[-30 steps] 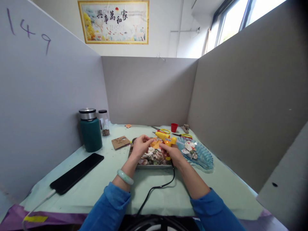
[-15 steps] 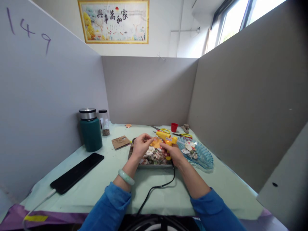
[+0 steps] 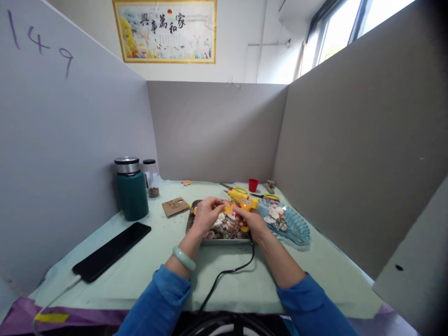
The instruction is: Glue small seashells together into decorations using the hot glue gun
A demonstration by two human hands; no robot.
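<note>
My right hand (image 3: 250, 220) is wrapped round the handle of a yellow hot glue gun (image 3: 244, 200), whose nozzle points left and away from me. An orange light glows on its side. Thumb and fingertips pinched, my left hand (image 3: 210, 212) meets the edge of a thin, flat orange piece (image 3: 229, 208) just left of the gun; its exact kind is unclear. Both hands are over a metal tray (image 3: 224, 241) filled with shells and small stones (image 3: 227, 227). A black cord (image 3: 229, 271) runs from the gun's handle toward me.
To the right lies a blue glass dish (image 3: 299, 231) with shells. Scissors (image 3: 240, 190), pliers (image 3: 269, 197) and a red cup (image 3: 253, 185) are behind. On the left are a green flask (image 3: 132, 196), a jar (image 3: 151, 179), a cardboard piece (image 3: 175, 206) and a phone (image 3: 112, 252). Partitions enclose the table.
My left hand's fingers have drawn closer together and shifted slightly right along the orange piece. The glue gun and my right hand have hardly moved.
</note>
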